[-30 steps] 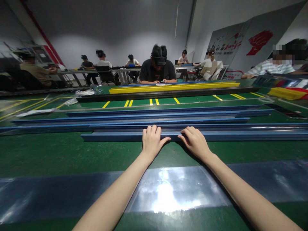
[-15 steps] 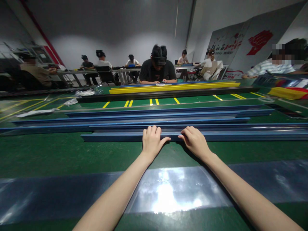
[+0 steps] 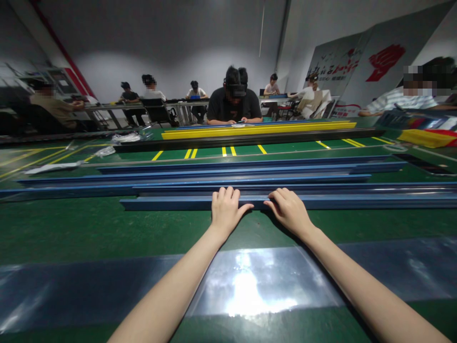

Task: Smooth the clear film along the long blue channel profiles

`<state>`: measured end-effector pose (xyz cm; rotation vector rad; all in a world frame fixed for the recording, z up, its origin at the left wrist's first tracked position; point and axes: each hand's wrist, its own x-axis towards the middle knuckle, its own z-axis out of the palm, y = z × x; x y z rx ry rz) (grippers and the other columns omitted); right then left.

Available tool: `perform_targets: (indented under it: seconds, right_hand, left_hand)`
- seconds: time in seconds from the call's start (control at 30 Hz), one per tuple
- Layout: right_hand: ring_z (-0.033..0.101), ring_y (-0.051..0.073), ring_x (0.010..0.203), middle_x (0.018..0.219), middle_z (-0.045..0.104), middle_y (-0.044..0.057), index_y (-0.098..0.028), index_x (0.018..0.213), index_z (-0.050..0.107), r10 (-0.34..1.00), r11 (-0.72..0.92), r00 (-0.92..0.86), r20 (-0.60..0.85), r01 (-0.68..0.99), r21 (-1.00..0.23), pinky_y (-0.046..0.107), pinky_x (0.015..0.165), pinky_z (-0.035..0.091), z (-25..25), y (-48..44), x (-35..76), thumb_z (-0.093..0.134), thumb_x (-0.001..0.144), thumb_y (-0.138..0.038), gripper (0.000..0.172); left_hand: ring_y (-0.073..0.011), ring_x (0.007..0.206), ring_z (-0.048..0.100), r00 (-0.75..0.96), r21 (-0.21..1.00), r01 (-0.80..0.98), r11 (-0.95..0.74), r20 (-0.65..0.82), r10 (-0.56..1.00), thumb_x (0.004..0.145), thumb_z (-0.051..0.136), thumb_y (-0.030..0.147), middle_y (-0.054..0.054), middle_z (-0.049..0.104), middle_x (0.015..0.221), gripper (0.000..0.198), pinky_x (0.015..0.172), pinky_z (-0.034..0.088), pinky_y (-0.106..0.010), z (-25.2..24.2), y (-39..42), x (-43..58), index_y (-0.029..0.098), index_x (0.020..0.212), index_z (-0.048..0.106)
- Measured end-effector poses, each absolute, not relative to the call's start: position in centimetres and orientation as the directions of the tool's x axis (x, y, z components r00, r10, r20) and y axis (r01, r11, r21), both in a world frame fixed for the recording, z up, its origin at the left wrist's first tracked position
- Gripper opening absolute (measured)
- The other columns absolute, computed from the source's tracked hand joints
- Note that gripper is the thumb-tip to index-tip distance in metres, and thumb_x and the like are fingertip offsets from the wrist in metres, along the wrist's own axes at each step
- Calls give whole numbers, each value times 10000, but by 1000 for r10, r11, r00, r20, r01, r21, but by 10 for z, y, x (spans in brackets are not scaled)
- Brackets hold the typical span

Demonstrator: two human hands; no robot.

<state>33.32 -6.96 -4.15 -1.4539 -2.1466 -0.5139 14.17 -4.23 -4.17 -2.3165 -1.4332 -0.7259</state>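
Observation:
A long blue channel strip lies crosswise on the green table in front of me. My left hand is over it, fingers curled across the top and into the channel, thumb pointing right along its near wall. A short gap to the right, my right hand grips the same strip, fingertips over the top and thumb against the near side. The undersides of my fingers are hidden. Just behind lie several similar blue strips, roughly parallel.
Clear plastic film stretches across the near table under my forearms. A yellow strip and a black strip lie farther back, before a seated person. A dark phone-like slab and a yellow bin are right.

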Motion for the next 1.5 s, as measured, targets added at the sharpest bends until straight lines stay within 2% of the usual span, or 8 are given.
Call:
perform_targets:
  seconds: [0.43,1.03,1.3,1.5]
  right_hand:
    - [466,181,724,747,601,60,-171,790,539,772,344,-353,528,931,120,301,642,246,-43,-69,333,329,893,-343,290]
    - [485,186,749,770,612,63,-165,815,540,788,343,-358,500,931,127,308,661,259,-44,-70,333,328,892,-343,288]
    - [499,189,913,986,622,79,-147,926,544,769,364,-355,531,927,92,307,753,288,-45,-69,332,357,884,-327,264]
    - [504,192,923,996,624,82,-149,941,554,769,361,-351,534,928,91,310,759,292,-46,-69,332,353,884,-330,276]
  left_hand:
    - [-203,786,516,402,-3,875,-483,558,726,776,466,558,-62,619,807,401,668,279,-324,-48,-40,142,179,797,593]
    - [-206,780,525,413,-10,872,-489,551,725,790,442,558,-64,630,799,415,667,277,-328,-47,-40,142,174,790,599]
    - [-209,819,520,417,-1,869,-494,539,732,793,443,553,-62,627,856,408,685,289,-337,-47,-40,142,175,825,592]
    - [-214,872,508,417,17,864,-503,536,734,794,447,546,-67,616,914,397,702,303,-343,-47,-40,143,182,863,590]
